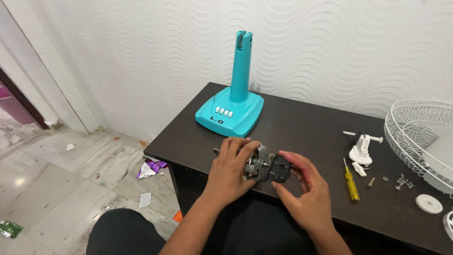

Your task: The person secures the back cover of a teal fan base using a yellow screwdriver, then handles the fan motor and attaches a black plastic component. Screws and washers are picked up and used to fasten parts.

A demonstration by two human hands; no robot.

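Note:
A small grey and black fan motor (267, 166) with a thin metal shaft sticking out to the left lies on the dark table (302, 127) near its front edge. My left hand (230, 172) wraps around the motor's left, metal end. My right hand (304, 189) grips its black rear part with fingers and thumb. Behind them stands a turquoise fan base (231, 111) with an upright column and a row of white buttons.
To the right lie a yellow-handled screwdriver (350, 182), a white plastic fitting (362, 148), loose screws (401, 181), a white round cap (429, 203) and a white wire fan guard (420, 134). Scraps of litter lie on the tiled floor at the left.

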